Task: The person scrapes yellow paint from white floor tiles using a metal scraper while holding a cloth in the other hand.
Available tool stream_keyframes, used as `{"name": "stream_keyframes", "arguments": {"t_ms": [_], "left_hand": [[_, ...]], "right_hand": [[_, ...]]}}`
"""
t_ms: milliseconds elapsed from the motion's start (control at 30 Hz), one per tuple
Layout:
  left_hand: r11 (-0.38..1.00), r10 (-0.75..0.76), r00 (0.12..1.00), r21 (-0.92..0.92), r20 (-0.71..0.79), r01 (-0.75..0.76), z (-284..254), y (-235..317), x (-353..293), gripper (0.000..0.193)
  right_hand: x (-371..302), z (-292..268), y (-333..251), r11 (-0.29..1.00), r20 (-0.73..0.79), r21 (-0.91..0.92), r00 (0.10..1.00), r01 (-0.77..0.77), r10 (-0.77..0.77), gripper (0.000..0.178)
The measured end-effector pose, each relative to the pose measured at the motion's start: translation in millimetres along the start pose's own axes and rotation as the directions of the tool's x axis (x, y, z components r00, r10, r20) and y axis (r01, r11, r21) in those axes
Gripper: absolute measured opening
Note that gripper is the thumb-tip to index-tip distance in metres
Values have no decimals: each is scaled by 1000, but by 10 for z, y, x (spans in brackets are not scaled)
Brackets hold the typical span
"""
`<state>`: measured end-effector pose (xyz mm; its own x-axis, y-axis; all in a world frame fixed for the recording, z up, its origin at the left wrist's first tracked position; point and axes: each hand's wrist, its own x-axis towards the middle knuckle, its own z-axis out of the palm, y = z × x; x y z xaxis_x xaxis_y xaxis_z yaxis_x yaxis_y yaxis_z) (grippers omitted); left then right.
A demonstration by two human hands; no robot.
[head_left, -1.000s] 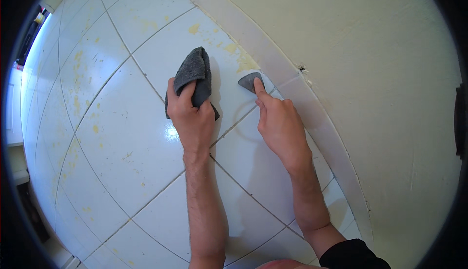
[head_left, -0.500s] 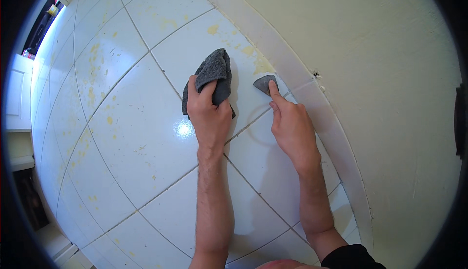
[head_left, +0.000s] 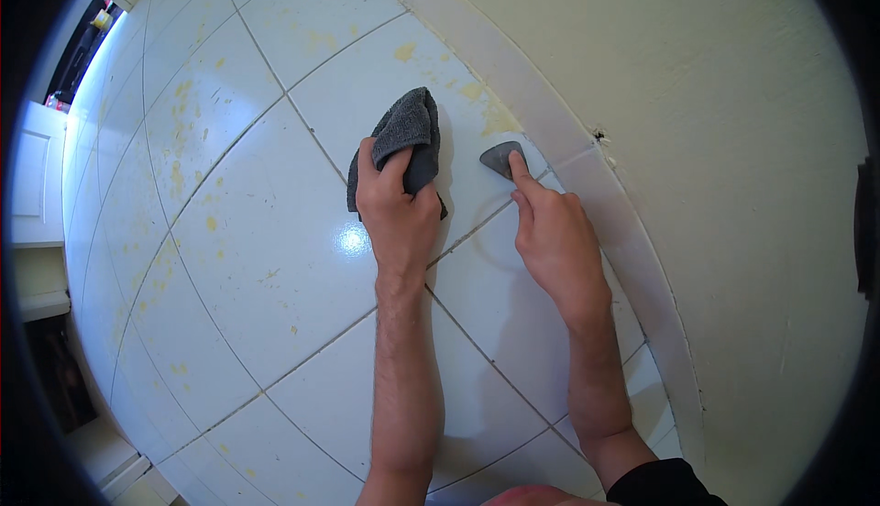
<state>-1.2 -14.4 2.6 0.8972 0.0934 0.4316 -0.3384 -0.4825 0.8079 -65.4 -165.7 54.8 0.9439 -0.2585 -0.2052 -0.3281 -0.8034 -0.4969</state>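
A folded dark grey cloth [head_left: 410, 124] is bunched in my left hand [head_left: 397, 213], above the white tiled floor [head_left: 275, 323]. My right hand [head_left: 561, 240] grips a scraper with a grey, fan-shaped blade [head_left: 500, 158], its index finger stretched along the tool. The handle is hidden under my palm. The blade is at the tile close to the wall's base, just below a pale yellow stain [head_left: 497, 119]. Whether the blade presses on the tile I cannot tell.
Yellow spots [head_left: 176, 174] are scattered over the tiles at left and far. A tiled skirting [head_left: 587, 167] curves along the cream wall [head_left: 733, 185] at right. On the far left stand a white panelled door [head_left: 38, 176] and a dark opening [head_left: 60, 368].
The whole view has shifted slightly. Both hands keep nearly the same place and grip, with the scraper blade still below the yellow stain.
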Motion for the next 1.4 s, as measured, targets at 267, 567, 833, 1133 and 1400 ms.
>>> {"name": "stream_keyframes", "arguments": {"t_ms": [267, 567, 833, 1133, 1400], "left_hand": [[1000, -18, 1000, -8, 13, 19, -53, -20, 12, 29], [1000, -19, 1000, -23, 9, 19, -12, 13, 10, 29], [1000, 7, 1000, -13, -6, -7, 3, -6, 13, 29], [1000, -13, 1000, -21, 6, 14, -9, 24, 19, 29], [997, -54, 998, -54, 22, 55, 2, 27, 14, 27]], "right_hand": [[-41, -90, -87, 999, 97, -34, 995, -6, 9, 50], [11, 41, 16, 1000, 5, 10, 1000, 5, -5, 50], [-15, -9, 31, 998, -38, 37, 998, 41, -39, 45], [-148, -123, 45, 996, -86, 35, 993, 81, -78, 38], [-31, -4, 28, 999, -95, -8, 994, 53, -53, 39]]}}
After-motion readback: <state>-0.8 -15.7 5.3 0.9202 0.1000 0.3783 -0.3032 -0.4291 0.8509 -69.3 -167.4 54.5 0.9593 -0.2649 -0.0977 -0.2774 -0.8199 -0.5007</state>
